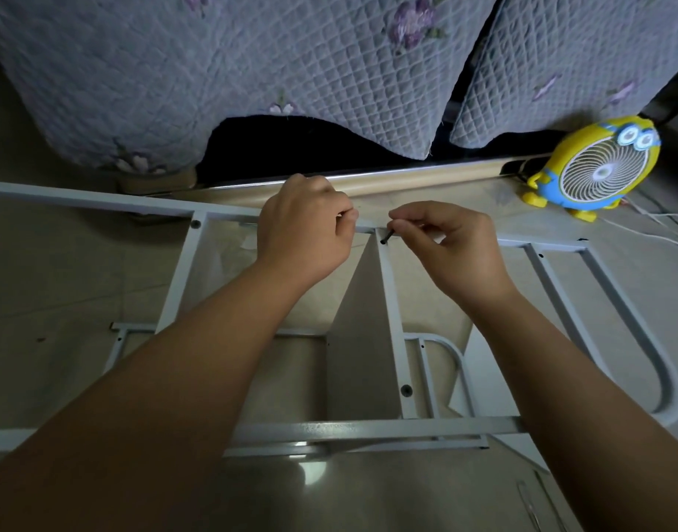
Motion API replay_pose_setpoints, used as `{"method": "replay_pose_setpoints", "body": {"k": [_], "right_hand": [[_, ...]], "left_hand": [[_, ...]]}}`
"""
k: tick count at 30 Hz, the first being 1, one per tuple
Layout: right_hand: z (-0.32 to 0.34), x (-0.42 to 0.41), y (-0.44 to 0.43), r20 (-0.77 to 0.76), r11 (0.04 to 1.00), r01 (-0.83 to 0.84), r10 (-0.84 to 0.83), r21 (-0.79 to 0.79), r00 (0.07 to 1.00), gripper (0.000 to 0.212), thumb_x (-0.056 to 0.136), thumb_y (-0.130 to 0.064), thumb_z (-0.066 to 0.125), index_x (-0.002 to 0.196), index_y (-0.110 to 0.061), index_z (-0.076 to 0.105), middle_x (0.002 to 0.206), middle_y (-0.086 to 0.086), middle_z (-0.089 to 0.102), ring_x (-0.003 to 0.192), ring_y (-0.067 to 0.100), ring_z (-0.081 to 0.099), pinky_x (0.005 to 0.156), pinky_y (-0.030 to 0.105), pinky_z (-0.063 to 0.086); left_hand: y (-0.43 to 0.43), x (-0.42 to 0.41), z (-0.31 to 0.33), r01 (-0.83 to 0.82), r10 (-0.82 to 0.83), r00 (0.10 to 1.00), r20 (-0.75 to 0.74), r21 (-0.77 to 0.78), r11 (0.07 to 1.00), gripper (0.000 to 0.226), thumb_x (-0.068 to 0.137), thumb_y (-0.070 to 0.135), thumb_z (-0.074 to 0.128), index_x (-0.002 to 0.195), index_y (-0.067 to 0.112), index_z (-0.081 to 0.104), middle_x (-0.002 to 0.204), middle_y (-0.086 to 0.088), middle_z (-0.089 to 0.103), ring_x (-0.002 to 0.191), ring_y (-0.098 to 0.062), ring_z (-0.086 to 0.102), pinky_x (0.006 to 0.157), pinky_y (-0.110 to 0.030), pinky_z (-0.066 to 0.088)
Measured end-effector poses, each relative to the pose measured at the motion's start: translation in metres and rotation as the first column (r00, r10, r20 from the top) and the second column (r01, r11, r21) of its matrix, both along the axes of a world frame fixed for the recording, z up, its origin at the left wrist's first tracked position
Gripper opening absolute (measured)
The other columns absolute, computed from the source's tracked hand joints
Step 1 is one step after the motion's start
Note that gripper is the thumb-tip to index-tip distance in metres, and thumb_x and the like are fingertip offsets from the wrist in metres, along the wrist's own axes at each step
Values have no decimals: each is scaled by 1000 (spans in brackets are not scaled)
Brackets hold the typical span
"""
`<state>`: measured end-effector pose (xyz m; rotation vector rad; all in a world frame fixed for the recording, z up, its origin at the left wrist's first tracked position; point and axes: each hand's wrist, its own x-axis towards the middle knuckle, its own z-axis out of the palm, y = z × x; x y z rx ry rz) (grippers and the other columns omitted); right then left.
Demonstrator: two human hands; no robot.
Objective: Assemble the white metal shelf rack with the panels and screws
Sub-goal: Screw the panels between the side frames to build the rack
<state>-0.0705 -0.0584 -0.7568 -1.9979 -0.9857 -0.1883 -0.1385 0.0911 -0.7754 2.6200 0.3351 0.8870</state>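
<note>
The white metal shelf rack (391, 332) lies flat on the floor (61, 286), its long rails running across and its cross bars reaching toward the person. The right hand (450, 249) pinches a small black screw (387, 236) between thumb and forefinger, the other fingers curled loosely; the screw's tip sits at the top end of the middle cross bar (393, 320), right where that bar meets the far rail (99, 201). Just to the left of that hand, the left hand (305, 234) is closed down over the far rail, knuckles up, fingers folded in tight; whether it grips the rail or something small I cannot tell. A white panel (362, 301) stands on edge below and between the two hands, beside the middle bar. Nearer the person than the right hand, a dark screw head (406, 390) sits low on the same bar, and another (195, 224) shows to the left of the left hand. Beyond the right hand, further right, stands a yellow cartoon desk fan (598, 167). Behind both hands hangs a quilted floral bedspread (291, 71).
</note>
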Motion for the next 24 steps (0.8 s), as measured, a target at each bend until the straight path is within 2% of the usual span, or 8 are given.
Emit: {"method": "replay_pose_setpoints", "body": {"k": [3,6,9,13,17,20,22,24], "right_hand": [[1,-1,1,134,1000,3,-1,-20,991,16,81,-6,61,91,-1,72,82,-8,62,72,-12,55,68,-2,38],[5,-2,4,321,995,-23,54,-100,946,16,80,-9,59,85,-1,72,77,6,71,70,10,59,69,13,44],[8,-2,5,421,967,-75,176,-245,890,16,79,-8,57,80,0,72,72,9,70,63,22,65,62,22,45],[10,-3,4,425,931,-98,252,-352,870,14,73,1,61,82,0,72,72,11,70,61,24,66,54,27,52],[17,1,7,434,896,-102,305,-431,848,18,72,3,58,83,1,73,71,13,69,60,28,66,54,27,54],[25,3,11,408,837,-87,351,-541,842,16,73,-1,56,76,1,72,65,15,66,54,31,62,50,32,53],[31,5,15,375,780,-73,378,-622,846,20,78,-6,53,80,1,71,68,16,66,59,33,62,55,33,49],[37,7,18,359,721,-41,393,-692,847,21,87,-8,51,90,0,70,81,17,66,73,35,61,64,35,45]], "left_hand": [[-1,0,0,9,-9,1000,4,-5,1000,24,78,19,53,70,6,71,73,-9,63,73,-33,55,58,-27,31],[-1,1,0,1,0,1000,29,-6,1000,20,75,16,55,65,7,70,69,-8,62,67,-32,56,58,-25,31],[-1,1,0,10,-10,1000,15,-16,1000,19,73,16,56,63,8,69,65,-7,61,64,-32,57,58,-25,32],[2,-1,3,21,-22,1000,-13,-65,998,21,75,15,54,68,7,72,68,-8,62,71,-32,57,60,-27,33],[7,0,6,39,-52,990,-134,-98,994,25,87,14,51,99,15,73,99,-4,63,101,-24,52,76,-28,37],[7,-1,10,61,-76,984,-160,-101,993,29,90,15,47,110,17,69,108,-3,62,107,-21,48,82,-28,37],[8,-2,11,65,-80,983,-167,-96,993,30,90,14,47,111,16,68,109,-5,62,107,-22,48,81,-27,36],[9,-2,11,67,-83,982,-172,-99,993,30,89,15,48,111,17,68,109,-5,62,106,-22,48,79,-27,35]]}}
